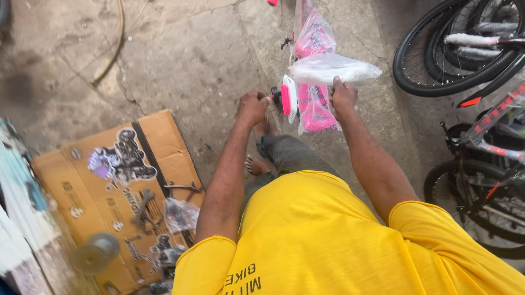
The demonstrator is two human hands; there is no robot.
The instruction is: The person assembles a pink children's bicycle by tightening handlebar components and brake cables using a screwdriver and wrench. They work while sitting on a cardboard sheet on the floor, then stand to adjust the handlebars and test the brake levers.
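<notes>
Right hand (343, 95) up on the plastic-wrapped saddle (334, 69), fingers curled against its rear edge, steadying the little pink bicycle (313, 74) so it stays upright on the concrete floor (199, 56). Left hand (252, 106) is clenched low at the side of the frame, right by the pink-and-white pedal (288, 97); it seems to grip something small there, a tool or the crank end, but I cannot tell which. The bicycle stands just ahead of the person's bare foot (256, 164), wrapping left on, which keeps the paint covered while it is handled. Out to the left, a flattened cardboard box (98, 178) lies on the floor as a mat, with spanners (181, 187) and small parts spread on it, within arm's reach and off the grit. A blurred grey roll (98, 252) sits at its near edge. On the right, black bicycles (470, 38), some partly wrapped, are parked well apart from the work.
</notes>
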